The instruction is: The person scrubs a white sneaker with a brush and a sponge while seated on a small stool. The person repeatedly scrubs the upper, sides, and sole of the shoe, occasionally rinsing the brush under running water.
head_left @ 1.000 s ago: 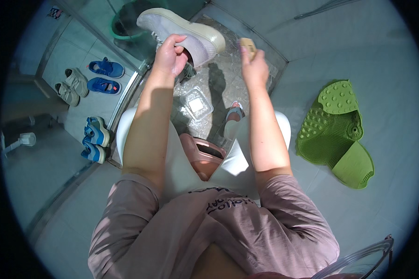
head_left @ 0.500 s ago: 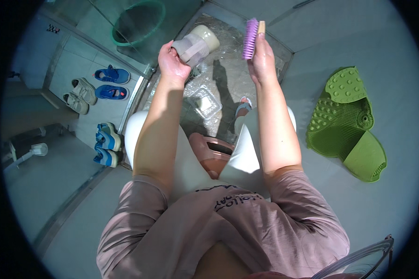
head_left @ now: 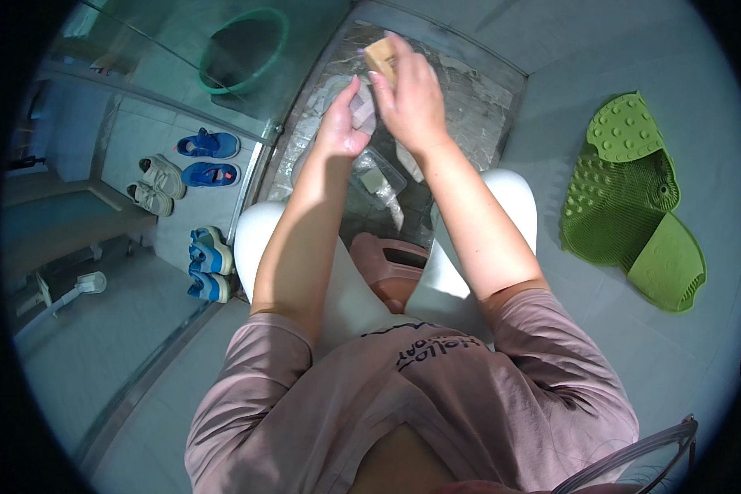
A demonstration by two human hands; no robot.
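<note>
A pale grey shoe (head_left: 361,109) with a light sole is gripped in my left hand (head_left: 341,125), whose fingers are mostly tucked out of sight. Just right of it, my right hand (head_left: 413,103) holds a wooden-backed scrub brush (head_left: 380,59). The brush is tilted over the far end of the shoe, its purple bristles nearly all hidden. Whether they touch the shoe, I cannot tell. Below both hands, a clear plastic container (head_left: 393,170) rests on the wet tiles with something pale in it.
Blue shoes (head_left: 210,175), grey shoes (head_left: 156,183) and blue-and-white shoes (head_left: 209,263) stand at the left beyond a metal sill. A green-rimmed basin (head_left: 281,49) is behind glass. A green studded scrubbing mat (head_left: 626,198) lies at the right. Between my knees is a pink plastic stool (head_left: 387,247).
My right hand has swung left with the brush, from apart on the right to over the shoe. My left hand has shifted right and slightly nearer, still holding the shoe.
</note>
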